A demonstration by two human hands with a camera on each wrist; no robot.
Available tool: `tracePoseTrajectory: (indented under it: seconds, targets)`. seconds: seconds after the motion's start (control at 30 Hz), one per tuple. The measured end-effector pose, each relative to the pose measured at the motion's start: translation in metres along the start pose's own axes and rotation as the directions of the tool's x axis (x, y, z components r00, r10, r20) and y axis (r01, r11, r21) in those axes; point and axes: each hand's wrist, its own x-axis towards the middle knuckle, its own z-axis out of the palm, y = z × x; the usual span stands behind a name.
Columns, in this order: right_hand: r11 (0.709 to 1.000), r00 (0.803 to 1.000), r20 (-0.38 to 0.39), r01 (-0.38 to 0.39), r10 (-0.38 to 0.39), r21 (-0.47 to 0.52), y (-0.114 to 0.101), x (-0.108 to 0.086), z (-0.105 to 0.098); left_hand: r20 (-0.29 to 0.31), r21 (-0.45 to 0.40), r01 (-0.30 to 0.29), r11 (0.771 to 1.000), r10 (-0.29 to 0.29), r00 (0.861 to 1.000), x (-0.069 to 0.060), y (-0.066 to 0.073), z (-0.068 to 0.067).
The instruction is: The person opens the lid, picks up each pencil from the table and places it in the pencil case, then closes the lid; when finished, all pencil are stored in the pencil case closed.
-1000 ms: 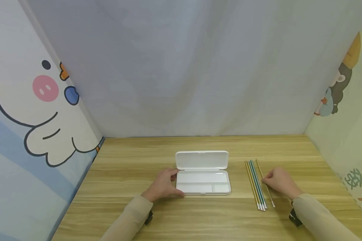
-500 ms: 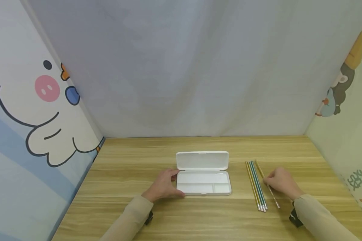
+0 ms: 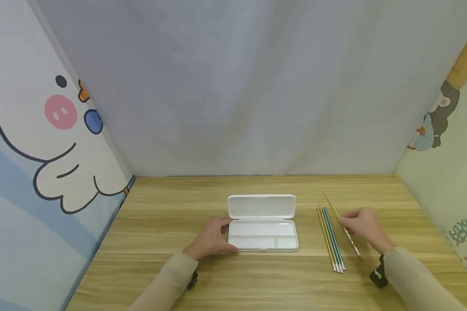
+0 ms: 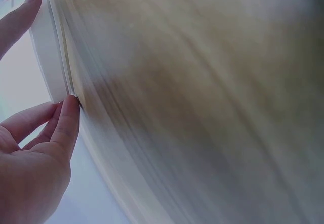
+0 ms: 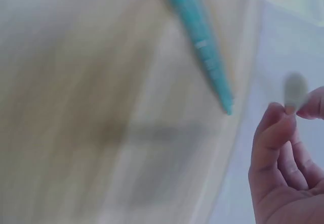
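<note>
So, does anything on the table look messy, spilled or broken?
No, nothing I can see looks spilled or broken. Only one gold pencil slants apart from the neat row of other pencils, but the right hand is pinching it, so that's not odd. The open white case sits straight.

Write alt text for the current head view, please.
A person's right hand pinches a gold pencil beside several other pencils on a wood-grain table. The left hand holds the left end of an open white case; a pale curtain hangs behind.
</note>
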Motion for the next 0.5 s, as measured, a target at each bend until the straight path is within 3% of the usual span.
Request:
tracePoseTrajectory:
  seconds: [0.23, 0.5]
  targets:
    - [0.983, 0.999, 0.041, 0.007, -0.015, 0.183, -0.012, 0.001, -0.003, -0.002, 0.014, -0.003, 1.0, 0.003, 1.0, -0.002, 0.001, 0.0]
    - [0.97, 0.987, 0.099, 0.103, -0.127, 0.22, -0.034, 0.0, -0.007, 0.0, 0.02, 0.007, 1.0, -0.007, 1.0, -0.002, -0.001, 0.001]
